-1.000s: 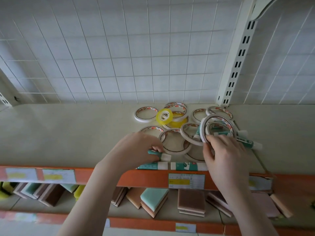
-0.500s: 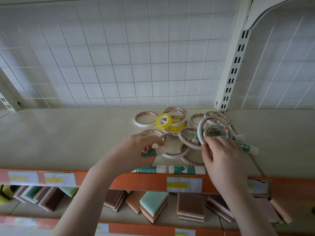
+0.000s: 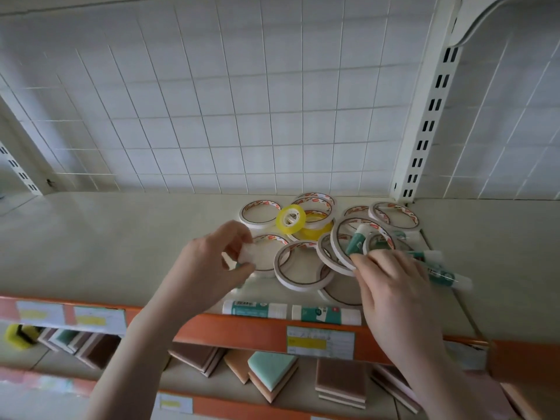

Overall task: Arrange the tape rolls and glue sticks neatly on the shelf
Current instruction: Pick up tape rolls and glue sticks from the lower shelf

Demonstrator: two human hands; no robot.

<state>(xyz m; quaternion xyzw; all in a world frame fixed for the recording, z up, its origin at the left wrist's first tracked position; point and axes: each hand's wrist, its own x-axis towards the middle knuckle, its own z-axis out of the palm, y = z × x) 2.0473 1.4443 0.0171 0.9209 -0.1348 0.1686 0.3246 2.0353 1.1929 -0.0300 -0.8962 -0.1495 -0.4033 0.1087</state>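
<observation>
White tape rolls (image 3: 304,265) lie jumbled at the shelf's (image 3: 106,247) centre, two glue sticks (image 3: 291,310) lined along its front edge at six o'clock. Left hand (image 3: 209,268) pinches a glue stick; right hand (image 3: 391,286) grips upright rolls, seemingly gathering them.

No print is resolving: markings on the teal-and-white glue sticks (image 3: 255,308), red-printed white tape rolls (image 3: 260,214) and yellow-banded paper shelf label (image 3: 320,341) are staying illegible blurs.
</observation>
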